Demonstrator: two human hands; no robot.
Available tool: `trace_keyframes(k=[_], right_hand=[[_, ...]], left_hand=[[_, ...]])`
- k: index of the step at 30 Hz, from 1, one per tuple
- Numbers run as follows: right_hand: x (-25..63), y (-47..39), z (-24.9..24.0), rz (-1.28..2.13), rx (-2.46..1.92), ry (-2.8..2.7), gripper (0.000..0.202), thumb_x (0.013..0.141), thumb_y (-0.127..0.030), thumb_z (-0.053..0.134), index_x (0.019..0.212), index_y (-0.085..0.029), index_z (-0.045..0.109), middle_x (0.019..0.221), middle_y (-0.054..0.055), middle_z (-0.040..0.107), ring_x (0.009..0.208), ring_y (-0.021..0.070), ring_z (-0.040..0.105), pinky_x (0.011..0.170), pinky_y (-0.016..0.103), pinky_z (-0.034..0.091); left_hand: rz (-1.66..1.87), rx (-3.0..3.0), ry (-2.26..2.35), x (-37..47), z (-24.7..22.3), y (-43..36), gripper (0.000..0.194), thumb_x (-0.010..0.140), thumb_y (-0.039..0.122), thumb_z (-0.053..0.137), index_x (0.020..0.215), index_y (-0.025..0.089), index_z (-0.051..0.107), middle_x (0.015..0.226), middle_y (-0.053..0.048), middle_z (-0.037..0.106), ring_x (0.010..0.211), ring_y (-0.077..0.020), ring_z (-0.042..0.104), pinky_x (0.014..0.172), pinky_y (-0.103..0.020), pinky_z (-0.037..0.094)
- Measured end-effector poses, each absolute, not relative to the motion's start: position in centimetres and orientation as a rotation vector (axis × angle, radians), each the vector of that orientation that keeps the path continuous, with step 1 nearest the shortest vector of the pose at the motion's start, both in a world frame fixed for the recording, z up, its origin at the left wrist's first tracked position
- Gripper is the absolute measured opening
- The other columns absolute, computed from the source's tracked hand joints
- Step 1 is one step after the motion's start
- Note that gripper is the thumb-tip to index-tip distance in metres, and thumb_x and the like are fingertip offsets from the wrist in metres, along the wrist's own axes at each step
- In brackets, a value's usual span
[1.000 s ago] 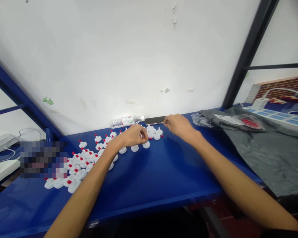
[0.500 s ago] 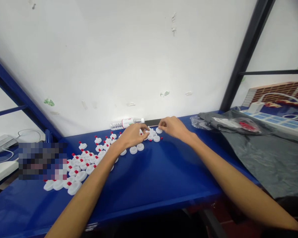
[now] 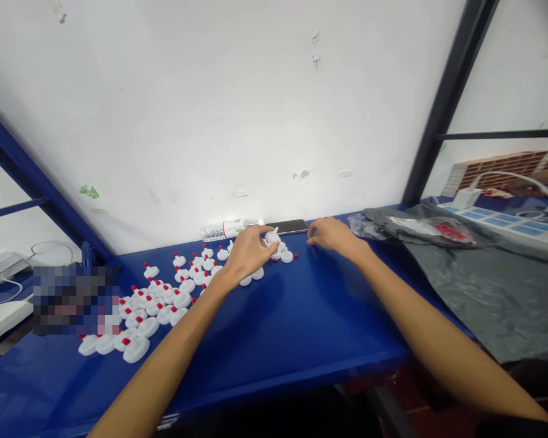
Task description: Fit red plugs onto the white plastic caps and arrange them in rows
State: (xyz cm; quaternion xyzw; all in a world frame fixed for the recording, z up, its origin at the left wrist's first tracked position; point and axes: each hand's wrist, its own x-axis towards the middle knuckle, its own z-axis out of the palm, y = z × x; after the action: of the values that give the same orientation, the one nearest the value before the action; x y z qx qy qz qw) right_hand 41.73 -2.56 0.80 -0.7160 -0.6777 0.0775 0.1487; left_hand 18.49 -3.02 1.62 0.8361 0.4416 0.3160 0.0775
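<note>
My left hand (image 3: 249, 250) pinches a white nozzle cap (image 3: 272, 236), its bare spout pointing up, between thumb and fingers. Below it sits a small group of white caps (image 3: 286, 257), with a loose red tip (image 3: 296, 256) beside them. My right hand (image 3: 329, 234) is further right, low over the blue table, its fingers closed around a small red tip (image 3: 312, 244) that shows only in part. Left of my left forearm lie many white nozzle caps with red tips (image 3: 155, 307), partly hidden by the arm.
Along the wall lie a clear plastic bottle (image 3: 232, 228) and a dark phone (image 3: 292, 227). Grey plastic bags (image 3: 456, 286) cover the right side of the blue table (image 3: 274, 328), near a white power strip (image 3: 506, 222). Metal posts (image 3: 442, 115) rise at both sides.
My left hand has lifted a white nozzle cap from the group. My right hand has moved right, away from the white caps, down to the table surface. The view shifted slightly.
</note>
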Motion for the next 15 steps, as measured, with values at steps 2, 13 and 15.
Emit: trace_keyframes(k=[2,13,15], right_hand=[[41.9,-2.2,0.2,0.271,-2.139,-1.964,0.02,0.087,-0.026,0.078,0.104,-0.016,0.074,0.108,0.011,0.073,0.104,0.0283,0.069,0.089,0.04,0.054],[41.5,-2.5,0.5,0.463,-1.792,-1.907,0.009,0.091,-0.018,0.07,0.093,-0.012,0.077,0.089,0.012,0.077,0.089,0.023,0.074,0.081,0.03,0.056],[40.9,-2.8,1.2,0.526,-1.604,-1.895,0.015,0.094,-0.018,0.065,0.1,-0.014,0.077,0.088,0.009,0.079,0.083,0.0195,0.075,0.075,0.026,0.056]], left_hand=[[0.949,2.517,1.323,18.5,1.4,-3.0,0.043,0.084,0.033,0.066,0.121,0.013,0.073,0.096,-0.009,0.079,0.09,-0.027,0.074,0.089,-0.038,0.055],[0.888,2.558,1.302,18.5,0.9,-2.8,0.043,0.085,0.037,0.066,0.121,0.014,0.074,0.105,-0.01,0.078,0.092,-0.028,0.073,0.089,-0.038,0.055],[0.873,2.551,1.305,18.6,1.0,-2.8,0.041,0.084,0.036,0.068,0.119,0.016,0.075,0.097,-0.008,0.079,0.09,-0.0276,0.074,0.085,-0.037,0.056]])
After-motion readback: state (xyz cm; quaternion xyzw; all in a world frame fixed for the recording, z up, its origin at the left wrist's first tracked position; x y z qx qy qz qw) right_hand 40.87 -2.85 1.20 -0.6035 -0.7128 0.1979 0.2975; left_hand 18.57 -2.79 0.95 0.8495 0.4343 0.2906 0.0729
